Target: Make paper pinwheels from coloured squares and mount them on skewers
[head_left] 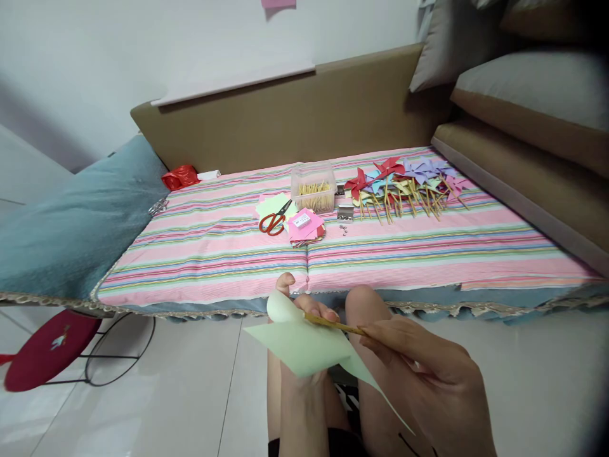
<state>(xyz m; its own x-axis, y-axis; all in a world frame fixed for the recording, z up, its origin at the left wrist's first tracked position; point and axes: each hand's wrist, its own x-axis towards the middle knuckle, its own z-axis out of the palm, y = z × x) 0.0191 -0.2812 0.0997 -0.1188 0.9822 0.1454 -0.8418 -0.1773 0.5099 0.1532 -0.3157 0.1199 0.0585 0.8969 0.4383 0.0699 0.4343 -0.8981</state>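
A pale green paper pinwheel is held above my lap, its blades curled and one corner trailing down to the right. Behind the paper is my left hand, gripping the pinwheel from the far side; most of its palm is covered. The thumb and fingers of my right hand pinch a thin wooden stick. The other end of that stick lies against the pinwheel's middle, by my left fingertips. Whether the stick is fastened there cannot be made out.
On the striped sofa cover lie finished pinwheels, a clear box of sticks, red-handled scissors, stacked coloured paper and a small box of metal pins. A red round stool stands at left.
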